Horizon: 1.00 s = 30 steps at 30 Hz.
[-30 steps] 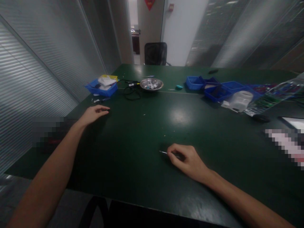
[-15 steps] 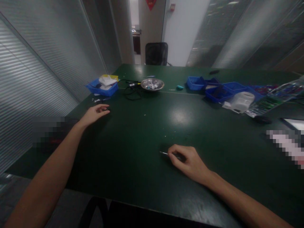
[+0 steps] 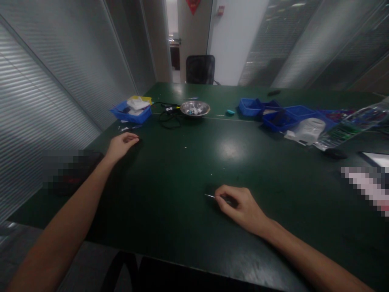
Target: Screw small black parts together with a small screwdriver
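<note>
My right hand [image 3: 240,205] rests low over the table, its thumb and forefinger pinched on a thin metal rod [image 3: 209,196]. A short, pale shaft sticks out to the left of the fingertips; the rest of it is hidden by the hand. Farther away on the left, my left hand [image 3: 121,145] hangs close to the table with thumb and fingertips pressed together. Whatever they grip, perhaps something small and dark, cannot be made out. Just beyond that hand lie small white scraps [image 3: 124,129] and a blue bin [image 3: 132,115] with white crumpled stuff.
On the dark green table [image 3: 170,174] stands a metal bowl [image 3: 195,108] with small pieces, beside a black cable [image 3: 170,121]. Blue trays [image 3: 251,106], a teal object [image 3: 230,112] and a clear plastic bottle [image 3: 349,127] lie right of it. A black chair [image 3: 199,69] stands behind.
My left thumb and fingers have come closer together, and that hand has shifted slightly. My right hand and the thin metal rod have stayed in place.
</note>
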Tool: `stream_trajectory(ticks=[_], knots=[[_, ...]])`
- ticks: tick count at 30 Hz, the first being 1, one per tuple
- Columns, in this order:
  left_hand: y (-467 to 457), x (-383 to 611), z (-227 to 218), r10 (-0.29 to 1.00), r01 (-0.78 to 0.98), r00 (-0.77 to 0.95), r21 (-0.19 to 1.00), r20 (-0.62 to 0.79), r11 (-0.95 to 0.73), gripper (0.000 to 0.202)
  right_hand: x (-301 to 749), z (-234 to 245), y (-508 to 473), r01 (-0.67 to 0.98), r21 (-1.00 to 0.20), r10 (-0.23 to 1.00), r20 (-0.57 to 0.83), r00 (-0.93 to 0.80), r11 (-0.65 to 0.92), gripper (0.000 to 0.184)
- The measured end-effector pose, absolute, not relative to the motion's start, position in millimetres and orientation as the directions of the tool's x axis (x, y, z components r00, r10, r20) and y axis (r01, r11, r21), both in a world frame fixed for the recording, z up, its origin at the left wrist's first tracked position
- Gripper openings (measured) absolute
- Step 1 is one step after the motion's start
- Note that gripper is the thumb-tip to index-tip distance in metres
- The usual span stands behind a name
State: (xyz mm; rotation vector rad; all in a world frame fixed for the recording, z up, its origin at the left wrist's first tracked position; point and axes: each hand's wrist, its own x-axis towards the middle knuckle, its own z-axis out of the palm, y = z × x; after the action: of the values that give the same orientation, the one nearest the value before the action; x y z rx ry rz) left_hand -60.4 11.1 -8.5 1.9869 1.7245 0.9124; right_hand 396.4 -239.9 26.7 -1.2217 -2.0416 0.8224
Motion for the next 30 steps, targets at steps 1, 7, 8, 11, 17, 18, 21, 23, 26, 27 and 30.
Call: stream_trajectory(ticks=[1, 7, 8, 11, 17, 18, 21, 23, 26, 27, 30], knots=[[10.2, -59.8, -8.0, 0.967, 0.755, 0.053, 0.624, 0.25, -0.203, 0.047, 396.4, 26.4, -239.9, 0.522, -0.763, 0.903, 0.189, -0.385, 0.382, 0.016], [2.6, -53.9, -2.2, 0.954, 0.849, 0.053, 0.49, 0.293, -0.198, 0.04, 397.1, 23.9, -239.8, 0.521, -0.759, 0.9, 0.196, -0.39, 0.39, 0.016], [1.8, -53.3, -1.8, 0.954, 0.86, 0.065, 0.469, 0.293, -0.202, 0.039, 397.2, 24.1, -239.8, 0.521, -0.76, 0.9, 0.194, -0.389, 0.389, 0.016], [1.1, -52.9, -1.9, 0.949, 0.879, 0.092, 0.423, 0.302, -0.22, 0.037, 397.0, 25.2, -240.0, 0.527, -0.758, 0.902, 0.187, -0.389, 0.384, 0.017], [-5.0, -40.4, -0.1, 0.947, 0.811, 0.162, 0.51, 0.276, -0.287, 0.04, 397.0, 25.4, -239.8, 0.531, -0.755, 0.903, 0.187, -0.388, 0.384, 0.017], [-8.1, -33.5, 1.2, 0.945, 0.784, 0.198, 0.537, 0.259, -0.311, 0.042, 397.3, 25.1, -239.7, 0.534, -0.753, 0.903, 0.188, -0.387, 0.385, 0.018], [-22.8, -2.9, 6.5, 0.911, 0.698, 0.36, 0.589, 0.204, -0.407, 0.044, 398.1, 23.8, -239.6, 0.54, -0.75, 0.905, 0.187, -0.381, 0.382, 0.019], [-38.1, 23.8, 11.2, 0.857, 0.638, 0.485, 0.6, 0.174, -0.483, 0.041, 398.5, 22.8, -239.6, 0.541, -0.748, 0.905, 0.188, -0.382, 0.384, 0.018], [-68.3, 65.8, 19.0, 0.743, 0.527, 0.653, 0.619, 0.144, -0.583, 0.037, 398.2, 21.8, -239.9, 0.546, -0.743, 0.907, 0.198, -0.373, 0.387, 0.016], [-79.6, 78.8, 21.7, 0.695, 0.479, 0.705, 0.629, 0.139, -0.612, 0.035, 397.8, 21.7, -239.9, 0.547, -0.741, 0.907, 0.204, -0.369, 0.389, 0.015], [-113.0, 110.5, 28.4, 0.506, 0.309, 0.854, 0.664, 0.121, -0.681, 0.027, 396.2, 21.5, -239.8, 0.554, -0.726, 0.902, 0.221, -0.372, 0.406, 0.012]])
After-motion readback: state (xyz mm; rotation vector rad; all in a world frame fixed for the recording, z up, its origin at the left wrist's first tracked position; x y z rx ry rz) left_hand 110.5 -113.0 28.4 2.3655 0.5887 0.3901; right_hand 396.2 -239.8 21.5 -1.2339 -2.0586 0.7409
